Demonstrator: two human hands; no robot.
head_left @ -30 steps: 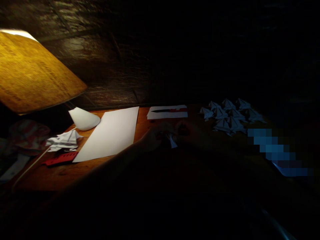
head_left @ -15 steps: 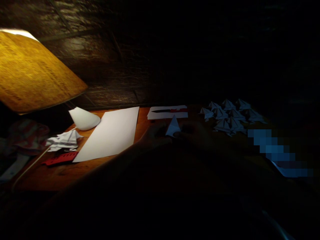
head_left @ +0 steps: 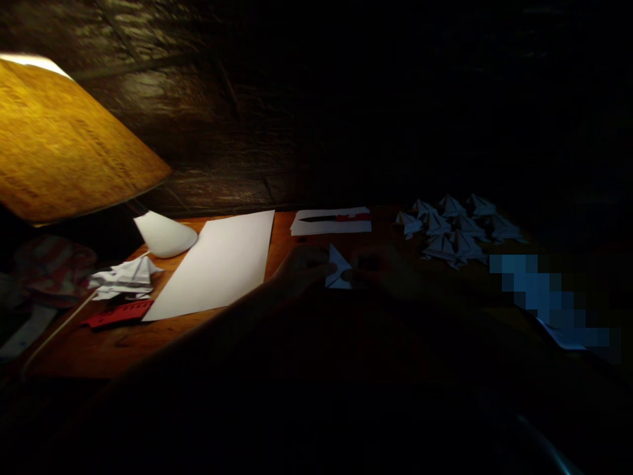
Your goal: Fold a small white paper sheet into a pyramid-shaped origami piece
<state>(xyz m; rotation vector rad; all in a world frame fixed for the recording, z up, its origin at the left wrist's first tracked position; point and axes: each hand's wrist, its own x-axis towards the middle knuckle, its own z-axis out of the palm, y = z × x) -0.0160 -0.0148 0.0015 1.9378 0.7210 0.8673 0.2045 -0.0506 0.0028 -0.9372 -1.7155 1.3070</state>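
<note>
A small folded piece of paper (head_left: 339,272), pointed at the top, is held up between my two hands in deep shade. My left hand (head_left: 306,267) pinches its left side, and my right hand (head_left: 378,267) pinches its right side. Behind them a red-handled knife (head_left: 319,218) lies on a stack of white paper pieces (head_left: 306,229). To the right stand several folded paper figures (head_left: 452,231). A large white sheet (head_left: 217,264) lies to the left. My fingers are dark and partly hidden.
A lamp with a yellowish shade (head_left: 74,145) and white base (head_left: 165,234) lights the left side. Near it are a folded paper figure (head_left: 128,277), a red object (head_left: 119,313) and a cord (head_left: 59,335). A dark wall (head_left: 237,132) rises behind the wooden table (head_left: 173,333).
The folded paper has moved slightly down and its outline has changed from a full triangle to a narrower, angled shape. Both hands have shifted with it, fingers closer together over the paper.
</note>
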